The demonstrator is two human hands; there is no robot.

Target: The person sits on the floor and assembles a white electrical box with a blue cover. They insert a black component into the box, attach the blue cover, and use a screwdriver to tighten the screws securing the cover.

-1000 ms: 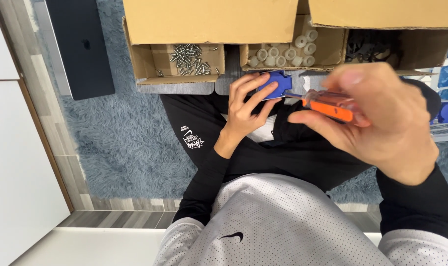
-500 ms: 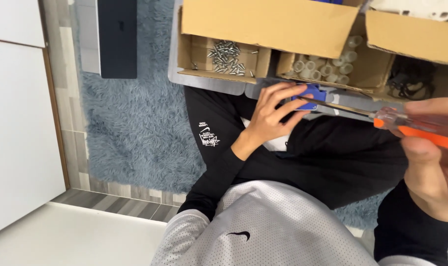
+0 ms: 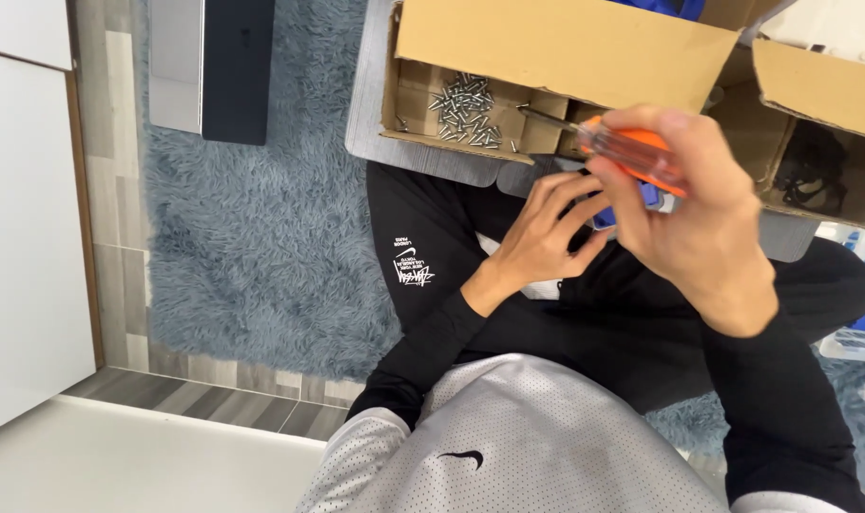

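Note:
My right hand (image 3: pixel 694 218) grips an orange-handled screwdriver (image 3: pixel 632 152), its metal shaft pointing left toward the cardboard boxes. My left hand (image 3: pixel 542 233) is curled around a small blue part (image 3: pixel 649 198) held over my lap; most of that part is hidden behind both hands. The two hands overlap just below the edge of the grey tray.
A cardboard box (image 3: pixel 556 43) with a compartment of loose silver screws (image 3: pixel 463 106) sits on a grey tray (image 3: pixel 371 123). Another box (image 3: pixel 817 81) at right holds dark items. A blue shaggy rug (image 3: pixel 252 247) covers the floor; a black and silver device (image 3: pixel 209 66) lies at top left.
My right hand with the screwdriver has swung up and left, from the right edge to above the left hand. The view has shifted slightly; the left hand keeps hold of the blue part.

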